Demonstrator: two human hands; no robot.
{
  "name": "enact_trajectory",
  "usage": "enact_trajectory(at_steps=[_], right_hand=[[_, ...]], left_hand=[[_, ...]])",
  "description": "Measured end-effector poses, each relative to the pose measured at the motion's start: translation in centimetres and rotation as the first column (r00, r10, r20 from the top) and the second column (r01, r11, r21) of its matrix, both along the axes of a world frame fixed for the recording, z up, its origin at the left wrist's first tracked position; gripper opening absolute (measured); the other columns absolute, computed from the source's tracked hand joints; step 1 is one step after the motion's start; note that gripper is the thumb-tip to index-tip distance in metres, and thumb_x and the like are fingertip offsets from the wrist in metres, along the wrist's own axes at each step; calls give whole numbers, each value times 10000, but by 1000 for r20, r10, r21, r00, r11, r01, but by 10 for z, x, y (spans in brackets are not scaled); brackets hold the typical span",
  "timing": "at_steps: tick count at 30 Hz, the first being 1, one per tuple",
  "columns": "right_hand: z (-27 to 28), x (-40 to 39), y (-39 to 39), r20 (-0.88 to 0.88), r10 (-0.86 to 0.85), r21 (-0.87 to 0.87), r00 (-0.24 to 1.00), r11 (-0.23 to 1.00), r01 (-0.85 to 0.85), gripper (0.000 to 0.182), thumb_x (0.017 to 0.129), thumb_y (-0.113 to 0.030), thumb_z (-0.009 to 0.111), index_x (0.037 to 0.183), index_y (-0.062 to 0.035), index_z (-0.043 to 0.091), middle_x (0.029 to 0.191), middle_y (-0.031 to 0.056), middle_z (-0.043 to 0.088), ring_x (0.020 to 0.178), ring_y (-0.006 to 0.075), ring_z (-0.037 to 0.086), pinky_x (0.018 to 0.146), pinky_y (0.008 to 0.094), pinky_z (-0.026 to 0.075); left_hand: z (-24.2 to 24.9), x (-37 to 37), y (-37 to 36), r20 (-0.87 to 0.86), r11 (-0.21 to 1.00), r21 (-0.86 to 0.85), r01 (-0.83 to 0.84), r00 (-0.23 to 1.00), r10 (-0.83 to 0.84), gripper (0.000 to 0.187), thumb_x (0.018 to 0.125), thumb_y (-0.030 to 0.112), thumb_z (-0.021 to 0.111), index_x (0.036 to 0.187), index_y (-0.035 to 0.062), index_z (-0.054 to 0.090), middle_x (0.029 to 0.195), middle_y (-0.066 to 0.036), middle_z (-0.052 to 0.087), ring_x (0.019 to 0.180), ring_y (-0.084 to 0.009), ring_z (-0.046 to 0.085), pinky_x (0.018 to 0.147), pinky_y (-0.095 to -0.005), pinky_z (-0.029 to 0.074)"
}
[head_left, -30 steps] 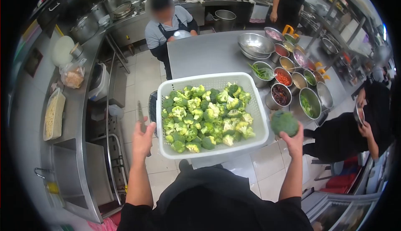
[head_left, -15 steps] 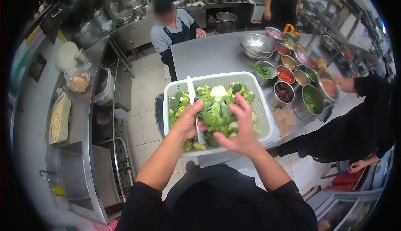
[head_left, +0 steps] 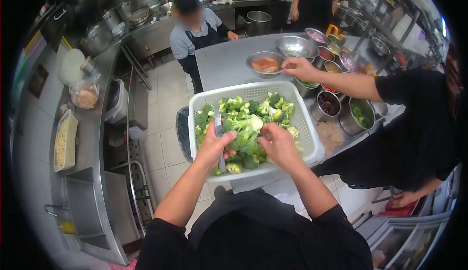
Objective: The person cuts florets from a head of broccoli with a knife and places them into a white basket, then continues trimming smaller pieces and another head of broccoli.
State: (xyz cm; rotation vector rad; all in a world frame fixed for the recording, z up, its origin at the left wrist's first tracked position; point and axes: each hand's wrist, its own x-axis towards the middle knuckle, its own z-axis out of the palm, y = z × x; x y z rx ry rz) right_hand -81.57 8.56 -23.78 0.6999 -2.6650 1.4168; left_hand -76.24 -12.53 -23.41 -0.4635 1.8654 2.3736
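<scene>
Over a white plastic basket (head_left: 243, 90), my left hand (head_left: 213, 147) is closed around a knife (head_left: 218, 122) and the left side of a head of broccoli (head_left: 243, 127). The blade points away from me, and the broccoli's pale cut stem faces up. My right hand (head_left: 279, 144) has its fingers curled at the broccoli's right side, touching it; the fingertips are partly hidden. Green broccoli florets (head_left: 279, 109) fill the basket below both hands.
A co-worker's hand (head_left: 298, 68) at right holds a steel bowl (head_left: 263, 73) of orange-red food over the steel table (head_left: 214, 65). Steel pots (head_left: 358, 119) of ingredients crowd the table's right. Another person (head_left: 197, 31) stands across. A sink (head_left: 83, 197) lies left.
My right hand, spread apart from the broccoli before, has come in and curled onto its side. The broccoli has tilted. The co-worker's bowl has moved left, behind the basket.
</scene>
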Motion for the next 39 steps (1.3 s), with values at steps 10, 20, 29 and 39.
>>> enact_trajectory(at_steps=[10,20,29,39], right_hand=[[-5,2,8,187,2,-68,982,998,11,130,828,-30,702,923,-13,616,818,116,692,728,239,690,680,354,541],[-1,1,14,-149,172,317,974,941,-118,140,831,-138,608,788,-4,600,751,192,643,742,415,643,676,524,497],[18,-16,36,422,391,142,818,863,-486,181,838,-172,633,750,-14,614,763,134,674,681,270,667,661,400,527],[5,-2,40,465,344,-381,816,909,-166,137,953,-129,567,1067,-59,598,871,32,647,727,116,625,661,277,506]], left_hand=[[-8,-7,-11,132,959,-259,114,988,-82,557,873,447,730,1181,62,473,794,-51,579,473,-124,540,381,-238,417],[12,-7,7,219,869,-466,167,973,-69,555,845,320,718,1285,52,510,883,-56,624,565,-106,541,436,-253,413],[-5,1,0,82,847,-508,158,988,-135,620,815,337,748,1289,26,499,882,-52,620,605,-109,536,511,-276,444],[2,-4,1,217,859,-474,196,971,-102,585,824,286,733,1315,57,513,981,-28,595,666,-99,537,468,-267,427]])
